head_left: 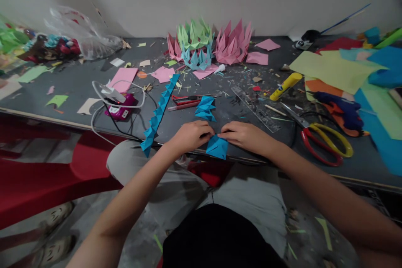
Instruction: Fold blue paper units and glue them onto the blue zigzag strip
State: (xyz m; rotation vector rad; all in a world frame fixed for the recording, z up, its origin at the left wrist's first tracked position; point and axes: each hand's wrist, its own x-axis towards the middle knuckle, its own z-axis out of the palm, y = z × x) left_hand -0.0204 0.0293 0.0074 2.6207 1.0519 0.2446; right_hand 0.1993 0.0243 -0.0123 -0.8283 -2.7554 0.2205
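Observation:
A folded blue paper piece [217, 147] lies at the table's front edge. My left hand [195, 134] pinches its upper left corner, and the fingers of my right hand [244, 135] are closed at its upper right corner. Just beyond my hands sit several small folded blue paper units [205, 109], one against another. To the left, a long zigzag strip of joined blue paper units [160, 113] slants across the table and pokes over its front edge. Behind stand finished-looking spiky paper rings: a green one [194, 35], a light blue one [197, 57] and a pink one [233, 46].
A red box cutter [188, 99] and a clear ruler [256, 109] lie beyond my hands. Large scissors [323, 138] with red and yellow handles, a yellow glue tube [286, 86] and coloured sheets are at right. A purple power adapter [121, 106] with cables sits left.

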